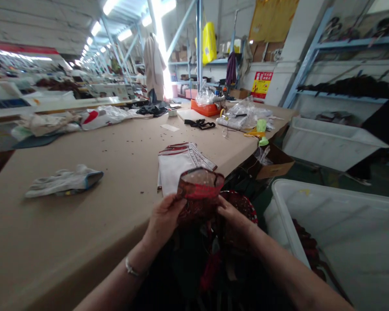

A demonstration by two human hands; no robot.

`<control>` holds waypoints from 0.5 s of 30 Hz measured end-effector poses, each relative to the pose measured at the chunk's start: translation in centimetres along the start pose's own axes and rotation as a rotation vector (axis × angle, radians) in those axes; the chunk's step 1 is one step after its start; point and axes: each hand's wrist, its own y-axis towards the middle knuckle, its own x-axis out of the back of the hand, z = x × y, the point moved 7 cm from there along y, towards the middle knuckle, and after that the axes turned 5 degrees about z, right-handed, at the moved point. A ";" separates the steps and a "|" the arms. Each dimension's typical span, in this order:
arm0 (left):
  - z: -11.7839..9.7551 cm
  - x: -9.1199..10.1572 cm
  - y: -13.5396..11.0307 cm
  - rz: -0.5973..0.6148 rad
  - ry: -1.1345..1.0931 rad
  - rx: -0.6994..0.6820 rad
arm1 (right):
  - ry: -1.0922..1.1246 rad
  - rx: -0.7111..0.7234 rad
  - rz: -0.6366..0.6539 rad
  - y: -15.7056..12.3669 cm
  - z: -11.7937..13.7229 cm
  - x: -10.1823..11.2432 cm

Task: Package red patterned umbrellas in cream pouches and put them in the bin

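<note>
Between my two hands is a dark red patterned fabric piece [199, 190], its upper edge spread apart so a paler inside shows. My left hand [164, 218] pinches its left side, thumb on top. On the right side, my right hand [231, 214] grips it with closed fingers. Just behind it, near the table's edge, lies a stack of white fabric pieces [173, 166] with dark red edges. Below my right hand there is a round thing with dark red patterned cloth [243, 203], partly hidden by my arm.
A white work glove [65, 180] lies on the brown-covered table [116, 172]. Farther back are a black strap [200, 124], an orange tray [207, 108] and clear plastic bags [246, 114]. At the right stands a large white bin [350, 224] with dark red cloth inside.
</note>
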 end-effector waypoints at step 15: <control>-4.5 9.0 2.0 -0.133 0.273 -0.099 | -0.531 -0.212 -0.783 -4.3 4.7 12.9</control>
